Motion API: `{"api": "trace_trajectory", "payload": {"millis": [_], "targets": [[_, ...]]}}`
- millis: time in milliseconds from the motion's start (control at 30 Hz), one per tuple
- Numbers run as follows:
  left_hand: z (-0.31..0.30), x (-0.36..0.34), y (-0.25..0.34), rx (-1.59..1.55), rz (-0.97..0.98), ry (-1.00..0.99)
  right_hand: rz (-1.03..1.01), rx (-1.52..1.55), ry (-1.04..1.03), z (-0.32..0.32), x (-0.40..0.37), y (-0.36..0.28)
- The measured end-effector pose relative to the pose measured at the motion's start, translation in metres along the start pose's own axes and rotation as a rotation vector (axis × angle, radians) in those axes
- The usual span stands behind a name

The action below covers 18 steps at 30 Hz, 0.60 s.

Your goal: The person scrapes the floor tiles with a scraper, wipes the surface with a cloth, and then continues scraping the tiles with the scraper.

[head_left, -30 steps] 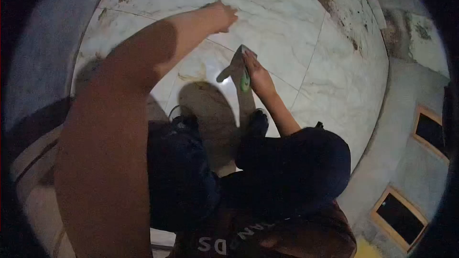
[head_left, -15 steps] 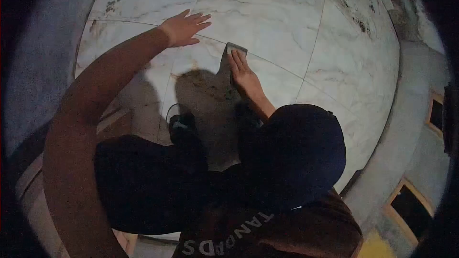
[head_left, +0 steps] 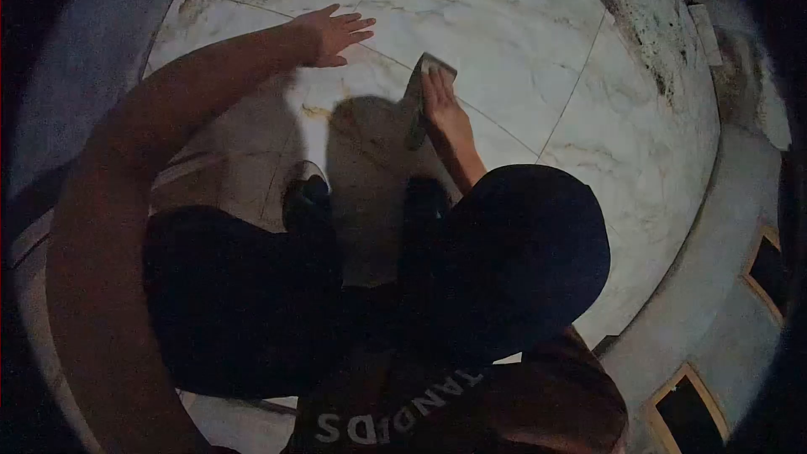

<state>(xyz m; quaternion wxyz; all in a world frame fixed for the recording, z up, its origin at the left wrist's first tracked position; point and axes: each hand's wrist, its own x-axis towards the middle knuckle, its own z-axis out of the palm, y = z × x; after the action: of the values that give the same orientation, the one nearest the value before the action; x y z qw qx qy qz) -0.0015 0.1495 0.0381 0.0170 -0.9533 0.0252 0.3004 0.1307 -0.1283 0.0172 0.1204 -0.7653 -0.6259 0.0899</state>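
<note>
My left hand is spread over the marble-patterned tiles, fingers apart and pointing right, with nothing in it. My right hand presses a flat greyish pad against the floor, close to a thin joint between tiles. The pad's far edge shows past my fingertips; the rest is under the hand. Shadows of my arm and body darken the tiles below both hands.
My dark shoes and bent knees are close behind the hands. A dirty, rough strip runs along the upper right. Wood-framed dark openings lie at the lower right.
The view has shifted a little. My right hand and the pad have moved slightly up and to the right in view; my left hand has moved slightly up, still spread.
</note>
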Motion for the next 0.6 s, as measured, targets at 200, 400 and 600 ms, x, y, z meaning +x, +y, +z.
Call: {"api": "trace_trajectory", "payload": {"millis": [200,400,600], "targets": [[0.005,-0.007,-0.006,0.038,0.054,0.060,-0.013,-0.116,0.055,0.024,-0.010,-0.011],[0.005,0.006,-0.002,0.053,0.047,0.055,0.011,-0.097,-0.061,-0.002,0.007,0.016],[-0.009,-0.001,0.007,-0.032,0.008,-0.007,-0.024,-0.049,0.017,0.010,-0.013,-0.009]]}}
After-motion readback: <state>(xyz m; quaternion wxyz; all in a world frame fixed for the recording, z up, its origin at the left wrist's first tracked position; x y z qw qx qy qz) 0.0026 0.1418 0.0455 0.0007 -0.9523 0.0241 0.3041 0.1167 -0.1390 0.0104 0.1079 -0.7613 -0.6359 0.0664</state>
